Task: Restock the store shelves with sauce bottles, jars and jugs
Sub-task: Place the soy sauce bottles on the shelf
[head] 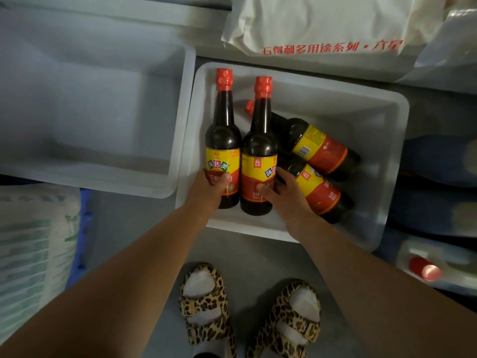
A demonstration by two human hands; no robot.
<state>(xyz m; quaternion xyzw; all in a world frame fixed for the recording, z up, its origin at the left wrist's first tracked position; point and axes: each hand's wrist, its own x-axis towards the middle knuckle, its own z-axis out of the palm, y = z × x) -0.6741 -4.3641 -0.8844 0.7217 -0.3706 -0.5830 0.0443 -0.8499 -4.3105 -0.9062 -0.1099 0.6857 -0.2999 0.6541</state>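
Head camera, looking straight down: the left hand [210,188] grips the lower body of a dark sauce bottle [223,140], thumb pressed across its red and yellow label, while the right hand [282,191] curls around the label of a second bottle [259,151] just beside it. Both bottles stand upright with red caps, shoulders touching, at the near left corner of a white plastic tub [382,161] on the floor. Two more bottles of the same kind lie on their sides in the tub behind the right hand, an upper one [320,146] and a lower one [320,188], stacked against each other with bases toward the right. An empty white tub [180,117] sits to the left, its rim against the first. A large white sack [325,27] with red printed characters lies beyond the tubs. Below, the person's feet wear leopard-print sandals [206,311] over white socks on a grey floor [258,249]. A red-capped container [426,271] rests at the right edge, blurred.
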